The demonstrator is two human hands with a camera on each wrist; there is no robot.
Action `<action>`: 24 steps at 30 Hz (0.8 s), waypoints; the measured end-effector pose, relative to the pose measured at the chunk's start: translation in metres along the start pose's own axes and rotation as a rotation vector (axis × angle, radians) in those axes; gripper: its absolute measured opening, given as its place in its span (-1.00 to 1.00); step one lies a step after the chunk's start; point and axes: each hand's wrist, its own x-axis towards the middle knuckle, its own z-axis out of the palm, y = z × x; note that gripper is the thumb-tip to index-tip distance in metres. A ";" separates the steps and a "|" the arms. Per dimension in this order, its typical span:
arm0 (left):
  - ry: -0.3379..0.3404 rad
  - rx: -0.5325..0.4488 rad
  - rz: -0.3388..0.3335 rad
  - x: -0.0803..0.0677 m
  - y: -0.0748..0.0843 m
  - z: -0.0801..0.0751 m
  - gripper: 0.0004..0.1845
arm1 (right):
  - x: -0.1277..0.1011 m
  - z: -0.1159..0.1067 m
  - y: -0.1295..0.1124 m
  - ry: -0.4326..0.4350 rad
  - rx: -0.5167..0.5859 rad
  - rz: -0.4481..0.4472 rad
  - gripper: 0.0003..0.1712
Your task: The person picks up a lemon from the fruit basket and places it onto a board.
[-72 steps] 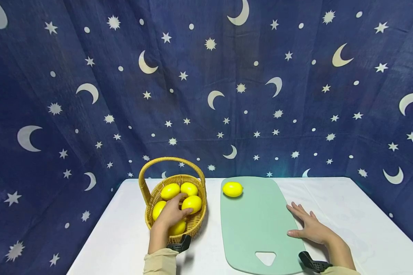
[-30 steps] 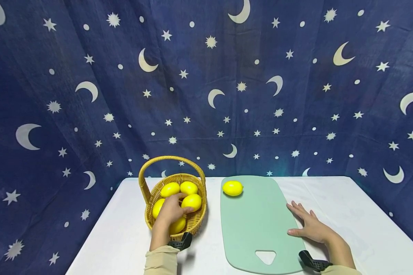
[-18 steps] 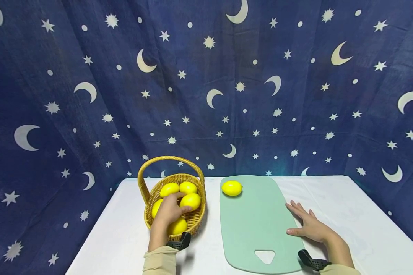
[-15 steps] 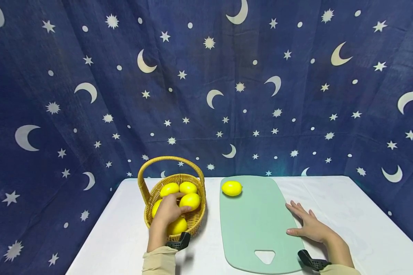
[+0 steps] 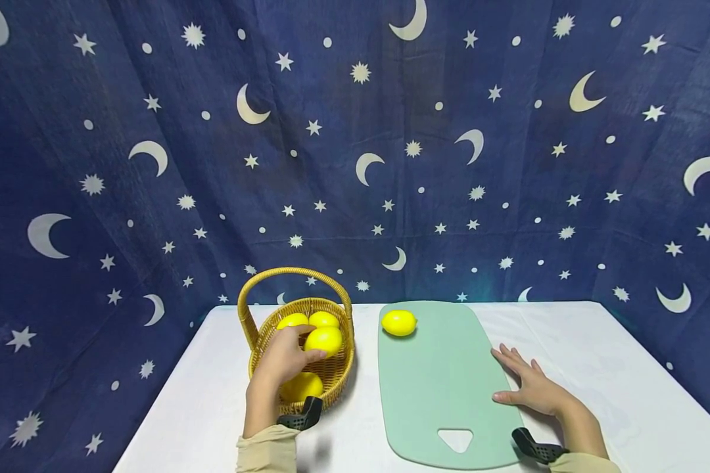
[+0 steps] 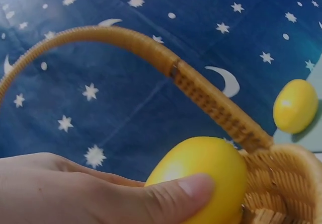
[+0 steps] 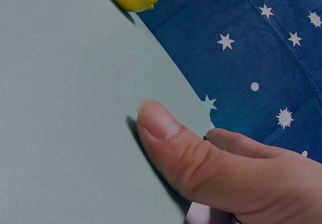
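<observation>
My left hand point(image 5: 285, 355) pinches a yellow lemon point(image 5: 324, 341) between thumb and fingers, inside the wicker basket point(image 5: 344, 374). In the left wrist view the thumb lies across the near side of this lemon point(image 6: 211, 158), and the other fingers are hidden behind it. More lemons sit in the basket, two at the back and one lemon point(image 5: 303, 387) at the front. My right hand point(image 5: 535, 391) lies with spread fingers at the right edge of the pale green cutting board point(image 5: 438, 387), its thumb over the board. Another lemon point(image 5: 399, 322) rests on the board's far left corner.
The basket's tall arched handle point(image 5: 296, 270) rises over the lemons. A white cloth-covered table point(image 5: 201, 394) carries basket and board, which stand a short gap apart. Behind it hangs a dark blue curtain point(image 5: 331, 164) with moons and stars.
The left hand has shifted slightly up and left with the lemon it holds, which now overlaps the lemons behind it. The right hand and the board have stayed in place.
</observation>
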 end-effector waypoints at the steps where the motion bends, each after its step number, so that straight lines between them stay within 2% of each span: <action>1: 0.003 0.006 0.006 -0.001 0.002 -0.002 -0.38 | 0.000 0.000 0.000 -0.003 0.005 -0.001 0.13; 11: -0.031 0.039 0.050 -0.010 0.017 -0.019 -0.42 | 0.003 0.000 0.001 -0.004 0.007 -0.012 0.15; 17: -0.089 0.040 0.162 -0.015 0.033 -0.021 -0.44 | 0.003 -0.001 0.004 -0.007 0.022 -0.012 0.15; 24: -0.157 0.039 0.279 -0.016 0.055 -0.009 -0.51 | 0.000 0.000 0.003 -0.002 0.023 -0.021 0.13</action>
